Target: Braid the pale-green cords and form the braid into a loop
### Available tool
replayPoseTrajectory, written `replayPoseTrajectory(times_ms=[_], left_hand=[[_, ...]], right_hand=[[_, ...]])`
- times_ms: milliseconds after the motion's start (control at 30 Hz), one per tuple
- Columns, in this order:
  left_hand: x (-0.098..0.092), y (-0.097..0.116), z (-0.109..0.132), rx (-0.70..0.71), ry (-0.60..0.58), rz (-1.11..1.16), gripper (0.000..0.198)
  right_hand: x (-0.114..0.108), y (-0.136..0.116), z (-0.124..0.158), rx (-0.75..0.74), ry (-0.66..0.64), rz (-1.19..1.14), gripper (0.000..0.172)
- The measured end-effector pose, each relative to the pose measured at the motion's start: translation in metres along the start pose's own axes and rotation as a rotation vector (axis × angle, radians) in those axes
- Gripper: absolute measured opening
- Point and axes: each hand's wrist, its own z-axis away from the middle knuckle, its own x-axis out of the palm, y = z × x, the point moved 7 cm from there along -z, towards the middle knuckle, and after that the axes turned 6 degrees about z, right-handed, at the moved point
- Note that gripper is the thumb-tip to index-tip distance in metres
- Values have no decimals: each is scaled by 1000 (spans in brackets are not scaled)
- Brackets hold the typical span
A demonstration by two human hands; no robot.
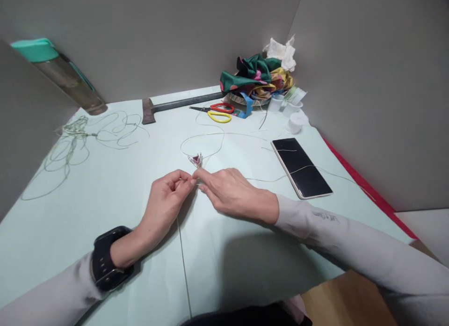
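Note:
My left hand (168, 195) and my right hand (228, 188) meet at the fingertips, both closed on thin cord near the middle of the table. Just beyond the fingertips lies a small silvery piece with a dark red triangle (197, 160). A strand of pale cord (183, 256) runs from below my left hand towards the near edge. Another strand passes right from my right hand across the phone (302, 168). Past the red piece, more thin cord lies in a loose loop (202, 135). My fingers hide the exact spot where the cord is pinched.
Scissors (220, 113) with red and yellow handles lie beside a hammer (148, 112). Tangled green cord (75, 129) spreads at left below a tilted bottle (66, 80). Colourful cloth (257, 78), a white spool (296, 122) and small cups (276, 103) stand at back right. Grey panels (157, 40) enclose the table.

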Motion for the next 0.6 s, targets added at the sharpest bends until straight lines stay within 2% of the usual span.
replayPoseTrajectory(times_ms=[167,367,467,600], left_hand=[[1,-3,0,-9,-10,24,32],[1,-2,0,-29,-11,48,31],[1,-2,-1,-37,-9,50,30],[2,-2,-1,-53,-7,53,32]], right_hand=[[-5,2,-14,13,9,46,27],[1,-2,-17,41,104,27,24],[2,4,-15,47,230,-50,21],[-2,12,-13,-18,430,-273,15]])
